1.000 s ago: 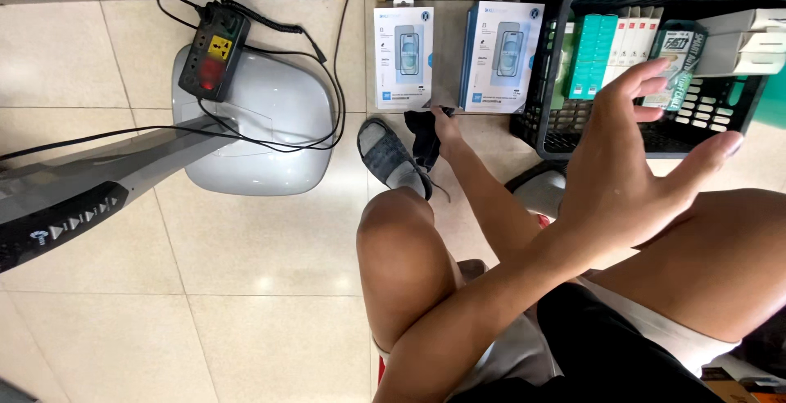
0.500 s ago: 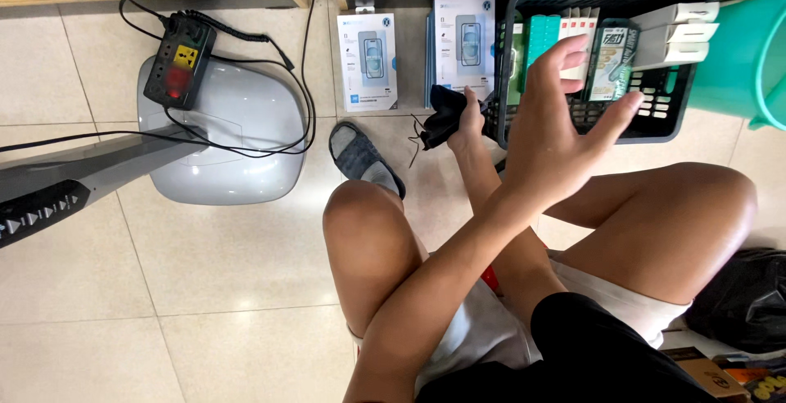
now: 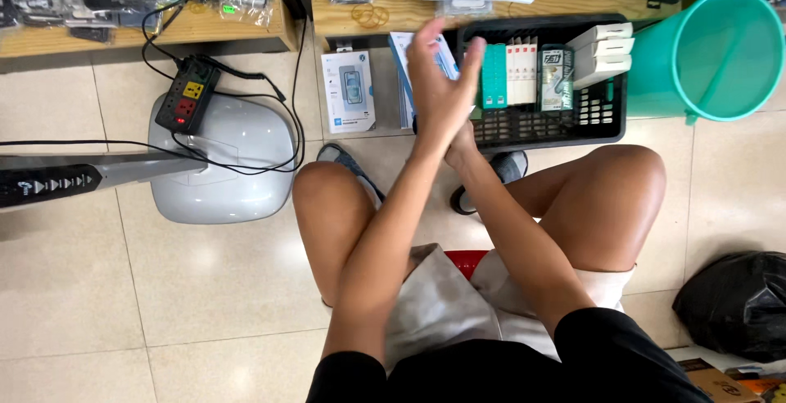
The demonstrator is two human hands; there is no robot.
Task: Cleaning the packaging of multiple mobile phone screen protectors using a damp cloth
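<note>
My left hand (image 3: 438,83) is raised with its fingers straight and close together, in front of the left end of a black plastic basket (image 3: 606,120). It holds nothing that I can see. My right hand (image 3: 464,147) sits just under the left wrist, mostly hidden by it, so its grip cannot be made out. The basket stands on the floor and holds upright teal boxes (image 3: 494,75), white boxes and a dark packet. A white and blue boxed item (image 3: 347,92) leans against the shelf foot to the left of my hands.
A teal bucket (image 3: 704,55) lies right of the basket. A black power strip (image 3: 188,100) with cables rests on a white fan base (image 3: 229,165) at left. A low wooden shelf (image 3: 164,30) runs along the top. A black bag (image 3: 729,305) is at lower right.
My left hand has left the boxes in the basket and moved left, its fingers closing together. My right hand has drawn back from the small black thing by the sandal to under the left wrist.
</note>
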